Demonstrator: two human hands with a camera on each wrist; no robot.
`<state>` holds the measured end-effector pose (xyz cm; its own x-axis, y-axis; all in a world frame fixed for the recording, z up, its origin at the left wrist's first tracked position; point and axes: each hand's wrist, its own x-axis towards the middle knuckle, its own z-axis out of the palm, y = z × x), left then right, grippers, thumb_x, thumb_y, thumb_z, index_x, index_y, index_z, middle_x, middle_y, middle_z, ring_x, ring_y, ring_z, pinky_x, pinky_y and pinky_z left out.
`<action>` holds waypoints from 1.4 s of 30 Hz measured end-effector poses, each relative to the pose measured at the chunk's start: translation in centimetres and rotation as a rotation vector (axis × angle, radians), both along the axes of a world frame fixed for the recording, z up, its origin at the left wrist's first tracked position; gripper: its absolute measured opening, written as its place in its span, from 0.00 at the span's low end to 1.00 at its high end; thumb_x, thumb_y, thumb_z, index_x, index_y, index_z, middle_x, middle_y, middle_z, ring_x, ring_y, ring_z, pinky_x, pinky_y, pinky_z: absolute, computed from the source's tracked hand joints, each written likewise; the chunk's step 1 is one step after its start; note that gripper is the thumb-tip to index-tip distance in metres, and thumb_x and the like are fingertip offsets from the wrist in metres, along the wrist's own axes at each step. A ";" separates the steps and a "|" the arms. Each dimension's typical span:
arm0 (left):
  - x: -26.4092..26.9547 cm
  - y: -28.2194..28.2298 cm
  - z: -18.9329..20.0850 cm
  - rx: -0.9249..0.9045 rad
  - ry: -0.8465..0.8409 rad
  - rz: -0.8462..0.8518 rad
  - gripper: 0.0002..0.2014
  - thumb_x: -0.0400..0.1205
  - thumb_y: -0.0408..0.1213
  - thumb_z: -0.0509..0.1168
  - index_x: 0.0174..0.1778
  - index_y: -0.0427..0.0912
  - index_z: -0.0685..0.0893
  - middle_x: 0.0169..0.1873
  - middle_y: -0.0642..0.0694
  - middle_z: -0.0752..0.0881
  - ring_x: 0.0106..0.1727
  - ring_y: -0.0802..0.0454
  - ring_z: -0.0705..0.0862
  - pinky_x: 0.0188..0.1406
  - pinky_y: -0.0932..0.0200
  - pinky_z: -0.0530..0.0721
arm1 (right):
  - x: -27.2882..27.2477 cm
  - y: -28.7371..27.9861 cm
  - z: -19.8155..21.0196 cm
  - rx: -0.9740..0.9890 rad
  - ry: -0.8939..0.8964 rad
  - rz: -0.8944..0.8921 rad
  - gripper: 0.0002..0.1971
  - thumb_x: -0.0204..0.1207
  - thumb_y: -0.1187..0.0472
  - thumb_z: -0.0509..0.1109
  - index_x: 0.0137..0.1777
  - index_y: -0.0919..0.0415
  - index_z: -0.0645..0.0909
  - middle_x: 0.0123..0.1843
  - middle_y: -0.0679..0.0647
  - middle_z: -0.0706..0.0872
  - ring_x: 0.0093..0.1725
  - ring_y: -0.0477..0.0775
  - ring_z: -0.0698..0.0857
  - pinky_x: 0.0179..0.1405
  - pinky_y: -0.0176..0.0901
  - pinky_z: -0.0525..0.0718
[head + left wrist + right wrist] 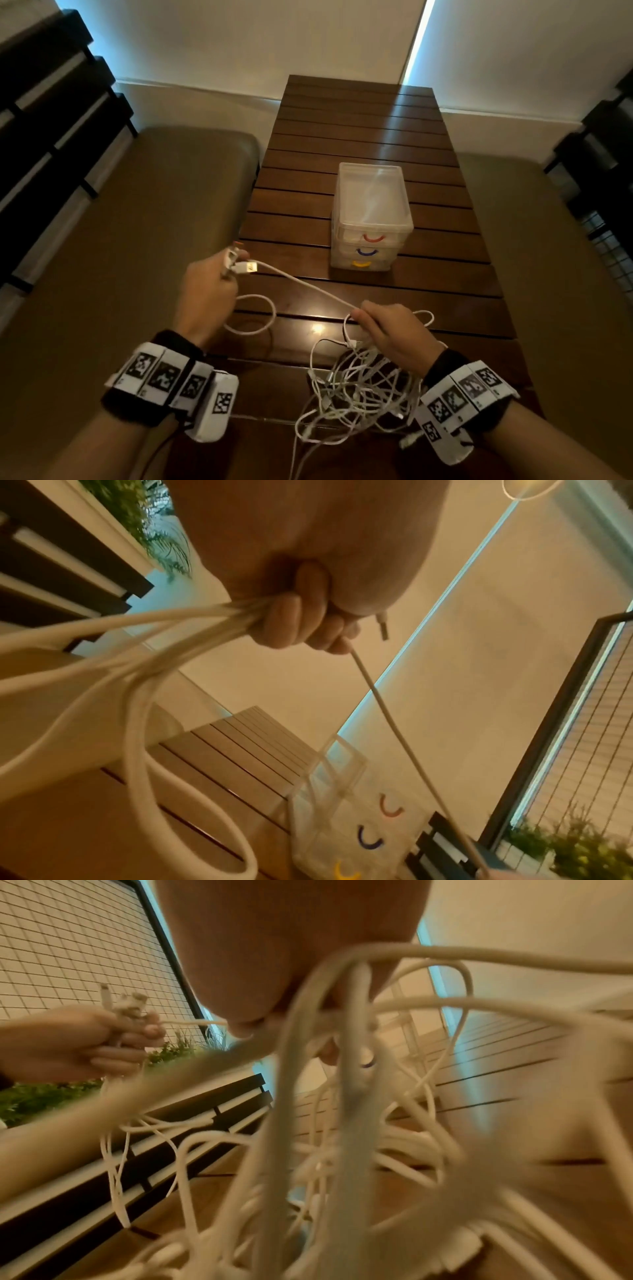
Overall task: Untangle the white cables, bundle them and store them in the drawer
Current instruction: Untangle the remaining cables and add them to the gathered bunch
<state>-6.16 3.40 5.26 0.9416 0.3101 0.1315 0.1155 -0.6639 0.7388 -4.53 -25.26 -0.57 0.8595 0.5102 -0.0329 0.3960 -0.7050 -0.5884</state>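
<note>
We are watching the white cables (359, 390) lying in a tangled heap on the near edge of the desk (359, 137), directly under and beside the right hand (394, 329). One strand is stretching taut from that heap up to the left hand (205, 291). The left grip is curling round several plug ends and loops; the right grip is pinching the taut strand, with more loops hanging below its fingers. Farther back on the desk, the small clear drawer unit (371, 212) is standing with all three drawers closed.
</note>
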 end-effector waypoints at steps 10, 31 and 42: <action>-2.3 -4.2 -1.1 0.002 0.014 -0.449 0.35 0.77 0.20 0.66 0.77 0.56 0.72 0.77 0.60 0.72 0.67 0.60 0.80 0.67 0.58 0.82 | -0.4 2.7 0.6 -0.134 0.010 0.068 0.19 0.87 0.44 0.53 0.41 0.54 0.74 0.31 0.48 0.79 0.32 0.54 0.80 0.34 0.55 0.77; 1.0 -2.0 0.6 0.120 0.050 0.104 0.13 0.82 0.27 0.57 0.50 0.42 0.87 0.44 0.39 0.88 0.49 0.37 0.84 0.44 0.52 0.77 | 0.6 1.1 1.8 -0.115 -0.009 0.069 0.18 0.88 0.47 0.53 0.44 0.57 0.75 0.33 0.51 0.81 0.33 0.55 0.80 0.36 0.53 0.75; 2.1 0.9 0.5 0.179 0.119 0.283 0.13 0.85 0.30 0.56 0.57 0.40 0.85 0.54 0.34 0.87 0.58 0.34 0.82 0.55 0.45 0.77 | 1.3 0.2 2.7 -0.195 0.058 0.078 0.14 0.87 0.49 0.56 0.46 0.54 0.79 0.38 0.50 0.84 0.38 0.51 0.82 0.38 0.49 0.78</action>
